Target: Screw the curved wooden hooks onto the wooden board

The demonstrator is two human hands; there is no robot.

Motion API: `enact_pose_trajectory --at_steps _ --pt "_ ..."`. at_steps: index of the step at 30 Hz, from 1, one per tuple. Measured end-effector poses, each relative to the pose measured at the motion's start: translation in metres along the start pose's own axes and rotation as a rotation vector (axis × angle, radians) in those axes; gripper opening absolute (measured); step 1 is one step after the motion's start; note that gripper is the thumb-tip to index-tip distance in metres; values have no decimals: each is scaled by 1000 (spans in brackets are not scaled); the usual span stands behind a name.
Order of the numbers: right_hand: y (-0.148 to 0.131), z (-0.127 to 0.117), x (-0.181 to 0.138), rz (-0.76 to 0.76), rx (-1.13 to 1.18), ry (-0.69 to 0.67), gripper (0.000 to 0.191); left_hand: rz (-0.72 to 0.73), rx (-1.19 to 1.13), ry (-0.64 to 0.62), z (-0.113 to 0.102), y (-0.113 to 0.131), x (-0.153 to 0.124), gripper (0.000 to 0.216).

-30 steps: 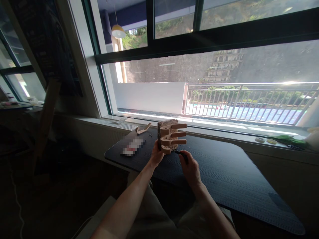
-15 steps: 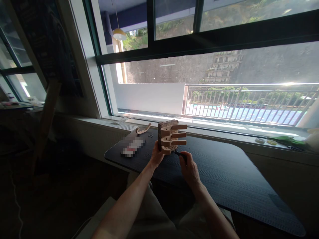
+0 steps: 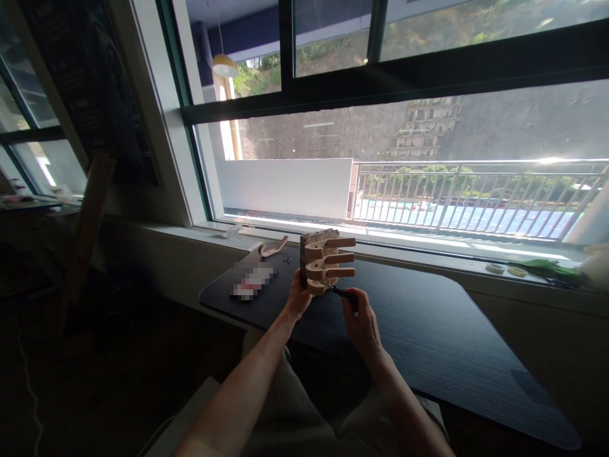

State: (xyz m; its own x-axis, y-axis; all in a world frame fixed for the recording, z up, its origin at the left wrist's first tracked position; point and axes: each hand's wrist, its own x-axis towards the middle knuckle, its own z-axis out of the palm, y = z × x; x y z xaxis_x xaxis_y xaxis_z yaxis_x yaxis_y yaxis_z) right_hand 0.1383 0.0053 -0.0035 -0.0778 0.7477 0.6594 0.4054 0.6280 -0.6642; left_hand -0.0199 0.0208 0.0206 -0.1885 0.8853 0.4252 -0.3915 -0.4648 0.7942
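My left hand (image 3: 299, 299) is closed around the lower left side of a rough-faced board (image 3: 303, 260), holding it raised over the table. Several curved wooden hooks (image 3: 341, 258) are fixed to its face, their straight arms pointing right. In my right hand (image 3: 363, 320) is a dark-handled screwdriver (image 3: 351, 296). Its tip reaches the lowest hook at the board's bottom edge; the exact contact point is too small to make out. One loose wooden hook (image 3: 272, 249) lies on the table beyond the board, beside a few small screws (image 3: 287, 259).
The dark table (image 3: 419, 330) has rounded corners and sits against the window ledge. A blurred-out flat item (image 3: 253, 283) lies at its left end. At the right, green material (image 3: 547, 269) and tape-like rolls (image 3: 495, 268) rest on the ledge.
The board and both hands appear very slightly further left in view, along with the whole scene. The grips are the same, and the screwdriver stays at the lowest hook.
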Motion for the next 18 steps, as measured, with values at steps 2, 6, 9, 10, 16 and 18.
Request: enact_pose_trajectory --at_steps 2,6,9,10,16,18 --pt "3 0 1 8 27 12 25 0 0 -3 1 1 0 53" --pt "6 -1 2 45 28 9 27 -12 -18 14 3 3 1 53" --pt "5 -2 2 78 -23 -2 28 -9 -10 37 3 3 1 53" --pt "4 -2 2 70 -38 5 28 -9 -9 37 3 3 1 53" --pt "-1 -3 2 -51 -60 10 26 -11 -21 -12 2 1 0 57" --pt "0 -3 2 -53 -40 -8 28 -11 -20 -2 2 1 0 59"
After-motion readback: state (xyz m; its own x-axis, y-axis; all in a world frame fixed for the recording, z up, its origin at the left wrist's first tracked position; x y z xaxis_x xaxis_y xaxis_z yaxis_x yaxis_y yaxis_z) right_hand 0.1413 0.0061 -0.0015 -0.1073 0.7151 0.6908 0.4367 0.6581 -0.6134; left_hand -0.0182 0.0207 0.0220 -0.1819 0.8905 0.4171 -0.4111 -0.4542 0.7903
